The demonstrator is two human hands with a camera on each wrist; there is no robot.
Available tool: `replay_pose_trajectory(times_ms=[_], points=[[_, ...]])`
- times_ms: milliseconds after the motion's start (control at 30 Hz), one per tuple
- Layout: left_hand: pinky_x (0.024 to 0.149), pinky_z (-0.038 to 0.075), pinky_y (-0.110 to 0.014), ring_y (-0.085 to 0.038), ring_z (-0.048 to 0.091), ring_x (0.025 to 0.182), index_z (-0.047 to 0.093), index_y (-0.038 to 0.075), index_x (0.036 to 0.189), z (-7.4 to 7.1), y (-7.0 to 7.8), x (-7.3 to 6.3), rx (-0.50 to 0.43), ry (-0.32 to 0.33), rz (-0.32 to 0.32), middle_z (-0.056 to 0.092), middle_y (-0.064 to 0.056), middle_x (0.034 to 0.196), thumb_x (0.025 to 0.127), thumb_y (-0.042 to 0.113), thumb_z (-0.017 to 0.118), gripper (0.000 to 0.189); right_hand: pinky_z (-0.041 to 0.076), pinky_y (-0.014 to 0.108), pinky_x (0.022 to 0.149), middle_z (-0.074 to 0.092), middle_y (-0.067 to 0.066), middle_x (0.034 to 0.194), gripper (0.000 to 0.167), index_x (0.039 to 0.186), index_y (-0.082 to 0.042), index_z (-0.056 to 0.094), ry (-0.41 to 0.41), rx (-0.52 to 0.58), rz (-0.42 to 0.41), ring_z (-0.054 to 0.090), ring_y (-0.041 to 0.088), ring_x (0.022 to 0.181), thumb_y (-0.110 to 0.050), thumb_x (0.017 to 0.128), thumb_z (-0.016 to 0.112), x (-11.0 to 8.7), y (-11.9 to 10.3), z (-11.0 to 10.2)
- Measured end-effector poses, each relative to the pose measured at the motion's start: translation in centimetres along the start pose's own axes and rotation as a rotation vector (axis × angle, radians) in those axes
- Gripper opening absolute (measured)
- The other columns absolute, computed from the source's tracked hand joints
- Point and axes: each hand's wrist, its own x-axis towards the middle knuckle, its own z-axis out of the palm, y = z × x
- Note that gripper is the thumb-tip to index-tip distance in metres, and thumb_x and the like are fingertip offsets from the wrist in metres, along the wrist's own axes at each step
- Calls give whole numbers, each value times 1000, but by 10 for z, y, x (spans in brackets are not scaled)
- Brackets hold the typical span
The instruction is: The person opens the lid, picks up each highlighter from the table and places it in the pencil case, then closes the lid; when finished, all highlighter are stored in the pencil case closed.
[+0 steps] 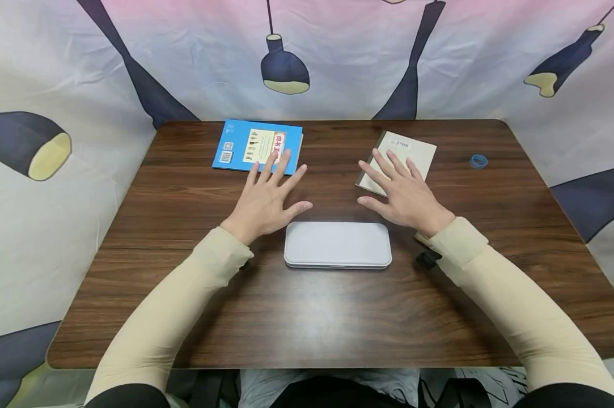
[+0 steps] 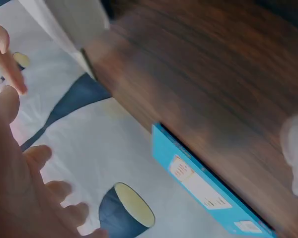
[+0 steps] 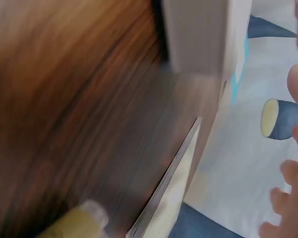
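left hand (image 1: 267, 199), seen from the back, fingers straight and spread, thumb held out; it grips nothing. in the head view its fingertips overlap the near right part of the book (image 1: 235, 150), blue with a cream label, lying at the far side of the table (image 1: 327, 334); the left wrist view shows fingers and book apart. right hand (image 1: 406, 197), likewise spread, fingers extended, thumb pointing inward, holding nothing. it overlaps the near part of the notebook (image 1: 411, 152), pale with a dark spine, set aslant; the right wrist view shows a gap between them. case (image 1: 338, 245), white, flat, closed, with rounded corners, lies lengthwise on the table between the wrists, free of both hands. ring (image 1: 479, 165), small and blue, lies toward the far right corner, well apart from the right hand. sleeves (image 1: 176, 303), pale yellow, cover both forearms. cloth (image 1: 337, 68), printed with dark lamps, hangs behind the table. black object (image 1: 428, 260), partly hidden under the right cuff, cannot be identified.
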Motion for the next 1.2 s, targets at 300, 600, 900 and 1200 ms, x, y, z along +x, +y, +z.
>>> replay_pose_trajectory(times_ms=[300,600,900,1200], points=[[113,36,-53,-35,46,136,41,12,153,0,19,-22,-183,-106,17,48,-16,149,97,67,43,79,19,58,118,26,13,163,70,157,-23,33,-190,215,-177,23,33,150,-55,98,54,-18,-25,0],[114,33,-54,-34,37,142,35,21,156,13,38,-41,-134,-256,104,38,-13,156,84,75,57,93,42,57,105,45,15,152,65,144,-21,54,-229,157,-308,46,33,137,-50,89,71,-42,-50,10],[113,34,-51,-32,40,137,33,23,156,22,41,-49,-78,-263,125,42,-9,151,80,59,73,93,42,59,104,42,15,154,67,144,-22,55,-253,112,-344,43,36,139,-46,85,77,-42,-58,13],[104,46,-46,-29,45,130,35,23,155,24,39,-53,-116,-243,118,45,-11,145,78,49,78,92,45,61,98,45,15,152,66,143,-25,57,-243,74,-359,48,37,133,-49,84,77,-40,-62,12]])
